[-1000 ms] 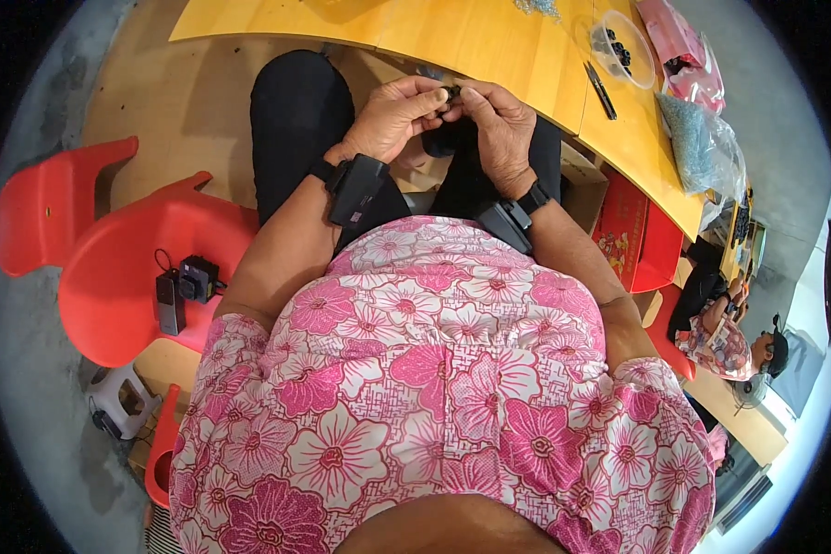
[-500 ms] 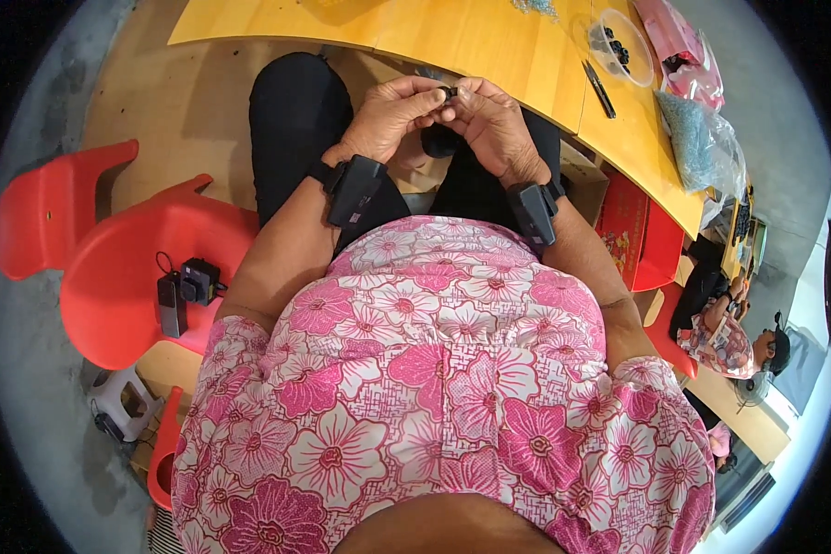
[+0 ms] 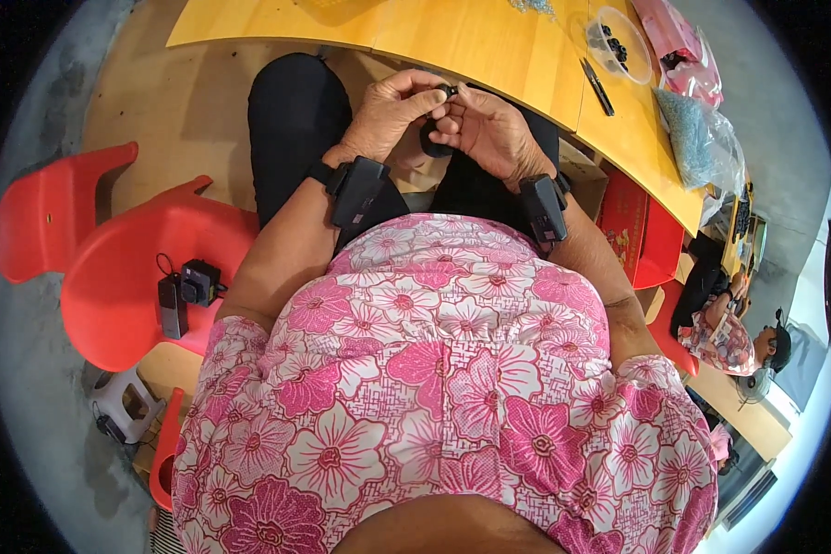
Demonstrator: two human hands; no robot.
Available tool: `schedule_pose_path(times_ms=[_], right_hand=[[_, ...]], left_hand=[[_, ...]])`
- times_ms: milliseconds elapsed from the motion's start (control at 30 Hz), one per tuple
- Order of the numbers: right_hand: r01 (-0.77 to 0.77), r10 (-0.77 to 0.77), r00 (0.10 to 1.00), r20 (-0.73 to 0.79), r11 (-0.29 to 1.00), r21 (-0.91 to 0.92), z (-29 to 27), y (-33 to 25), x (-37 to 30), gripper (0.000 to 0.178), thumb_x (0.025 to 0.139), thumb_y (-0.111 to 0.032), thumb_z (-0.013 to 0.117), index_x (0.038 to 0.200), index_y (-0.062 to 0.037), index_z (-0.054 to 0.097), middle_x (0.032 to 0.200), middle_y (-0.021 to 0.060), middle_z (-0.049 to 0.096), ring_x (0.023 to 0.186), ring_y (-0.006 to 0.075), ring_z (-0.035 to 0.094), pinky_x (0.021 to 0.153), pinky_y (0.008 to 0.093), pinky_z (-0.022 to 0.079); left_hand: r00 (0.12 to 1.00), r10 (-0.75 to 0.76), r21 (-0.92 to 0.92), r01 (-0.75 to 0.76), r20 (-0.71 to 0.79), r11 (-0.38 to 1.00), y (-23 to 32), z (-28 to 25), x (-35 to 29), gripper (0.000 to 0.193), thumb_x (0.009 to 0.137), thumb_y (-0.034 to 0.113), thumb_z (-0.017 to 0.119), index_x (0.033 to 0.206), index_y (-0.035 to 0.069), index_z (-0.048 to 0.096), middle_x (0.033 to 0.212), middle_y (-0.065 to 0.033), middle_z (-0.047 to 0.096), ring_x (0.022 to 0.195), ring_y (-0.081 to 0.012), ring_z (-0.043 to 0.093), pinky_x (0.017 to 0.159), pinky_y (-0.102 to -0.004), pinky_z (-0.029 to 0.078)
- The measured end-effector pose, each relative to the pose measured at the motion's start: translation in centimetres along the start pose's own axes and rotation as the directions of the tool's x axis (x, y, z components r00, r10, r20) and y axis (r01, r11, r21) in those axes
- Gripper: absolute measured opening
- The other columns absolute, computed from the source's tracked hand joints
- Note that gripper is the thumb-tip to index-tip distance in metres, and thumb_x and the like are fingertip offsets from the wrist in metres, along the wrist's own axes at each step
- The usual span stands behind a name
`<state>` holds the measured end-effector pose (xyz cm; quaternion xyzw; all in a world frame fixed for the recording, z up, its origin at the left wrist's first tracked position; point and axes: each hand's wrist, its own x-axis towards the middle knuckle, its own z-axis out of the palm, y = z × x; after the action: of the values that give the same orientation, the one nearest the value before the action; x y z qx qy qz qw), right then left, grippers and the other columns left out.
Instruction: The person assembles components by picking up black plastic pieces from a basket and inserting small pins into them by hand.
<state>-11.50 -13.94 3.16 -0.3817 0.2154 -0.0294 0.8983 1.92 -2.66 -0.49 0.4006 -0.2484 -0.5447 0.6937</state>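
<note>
My left hand [image 3: 386,115] pinches a small black part [image 3: 449,90] between thumb and forefinger, just off the table's near edge and above my lap. My right hand [image 3: 494,134] meets it from the other side, with thumb and forefinger tips at the part and the other fingers curled toward the palm. The part is ring-like or knob-like; its exact kind is too small to make out. Each wrist wears a black strapped box. On the table, a clear round plastic tub [image 3: 644,72] holds several similar black pieces [image 3: 616,48].
The yellow wooden table [image 3: 489,46] spans the front. A black pen-like tool [image 3: 597,88] lies beside the tub, near a clear bag of bluish grains [image 3: 697,143] and a pink bag [image 3: 679,46]. Red chairs [image 3: 111,286] stand left; a red box [image 3: 642,231] sits under the table. Another person [image 3: 720,328] works far right.
My right hand has turned and shifted slightly, its lower fingers now curled and showing more of the palm. My left hand stays nearly in place with the small black part.
</note>
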Motion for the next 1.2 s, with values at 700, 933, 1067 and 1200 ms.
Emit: schedule_pose_path(times_ms=[700,933,1067,1200], right_hand=[[-0.011,0.013,1.0,-0.014,0.982,0.189,-0.8,0.9,0.4,0.035,0.094,-0.035,0.048,0.103,-0.0017,0.053,0.085,0.0026,0.051,0.071,0.0118,0.05,0.082,0.035,0.048],[0.031,-0.025,0.998,-0.058,0.993,0.11,0.2,0.8,0.3,0.033,0.093,-0.033,0.05,0.101,-0.0023,0.054,0.084,0.0025,0.052,0.07,0.0116,0.05,0.081,0.0345,0.049],[0.007,-0.005,0.992,-0.129,1.0,0.014,0.1,0.6,0.1,0.03,0.093,-0.031,0.05,0.099,-0.0028,0.055,0.08,0.0016,0.052,0.068,0.011,0.05,0.081,0.0354,0.049],[0.021,-0.02,0.995,-0.098,1.0,0.011,0.3,-0.1,-0.1,0.027,0.093,-0.029,0.052,0.097,-0.003,0.056,0.078,0.0013,0.052,0.066,0.0106,0.05,0.08,0.0365,0.049]], left_hand=[[0.993,0.111,0.232,-0.1,-0.037,0.968,0.3,0.5,0.1,0.026,0.092,0.02,0.054,0.11,0.003,0.061,0.091,-0.0029,0.063,0.08,-0.0093,0.057,0.072,-0.0214,0.047],[0.992,0.094,0.261,-0.068,-0.089,0.963,-0.7,0.0,0.5,0.026,0.087,0.011,0.059,0.111,0.001,0.061,0.093,-0.0043,0.064,0.084,-0.011,0.059,0.076,-0.0233,0.049],[0.978,0.181,0.343,-0.136,-0.102,0.929,-0.9,0.0,0.6,0.02,0.084,0.009,0.062,0.103,0.0,0.065,0.089,-0.0045,0.064,0.079,-0.0102,0.061,0.069,-0.0215,0.05],[0.949,0.304,0.412,-0.247,-0.079,0.877,-0.8,0.1,0.6,0.019,0.082,0.009,0.064,0.099,0.0,0.066,0.086,-0.0035,0.062,0.076,-0.0105,0.06,0.067,-0.0224,0.049]])
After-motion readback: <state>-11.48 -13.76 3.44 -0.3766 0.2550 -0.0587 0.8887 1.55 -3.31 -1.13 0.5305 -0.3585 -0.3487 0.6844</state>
